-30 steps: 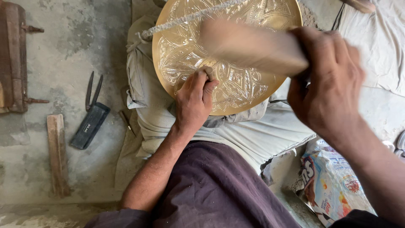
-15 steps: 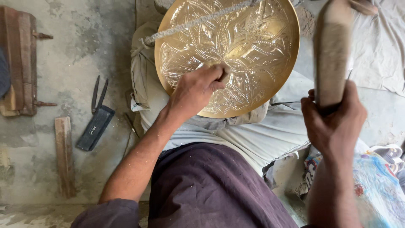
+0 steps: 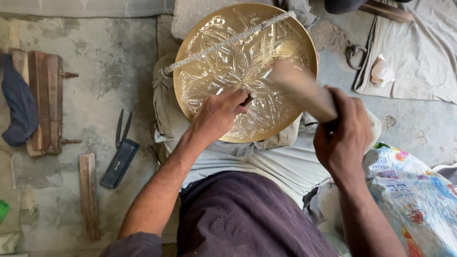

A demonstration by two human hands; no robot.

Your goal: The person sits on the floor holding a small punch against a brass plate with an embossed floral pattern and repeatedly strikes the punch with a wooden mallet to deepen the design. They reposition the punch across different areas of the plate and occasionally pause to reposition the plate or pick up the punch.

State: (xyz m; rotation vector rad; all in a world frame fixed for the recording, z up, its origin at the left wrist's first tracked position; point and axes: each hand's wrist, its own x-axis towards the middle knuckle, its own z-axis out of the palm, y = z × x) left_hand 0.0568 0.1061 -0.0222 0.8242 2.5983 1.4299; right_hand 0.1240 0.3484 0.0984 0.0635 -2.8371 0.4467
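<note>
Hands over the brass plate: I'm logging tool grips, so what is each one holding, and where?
Right hand grips a wooden mallet by its lower end; left hand pinches a small punch, mostly hidden.

Bare forearms, dark purple rolled sleeves, dark purple garment, dust-flecked, over the lap.

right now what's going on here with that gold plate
A person sits on the floor working a round brass plate with an engraved floral pattern, propped on cloth over their lap. The left hand presses a small chisel-like tool against the plate's surface. The right hand grips a wooden mallet, blurred, with its head just above the tool. A rough bar lies across the plate. Pliers and wooden pieces lie on the concrete floor.
</note>
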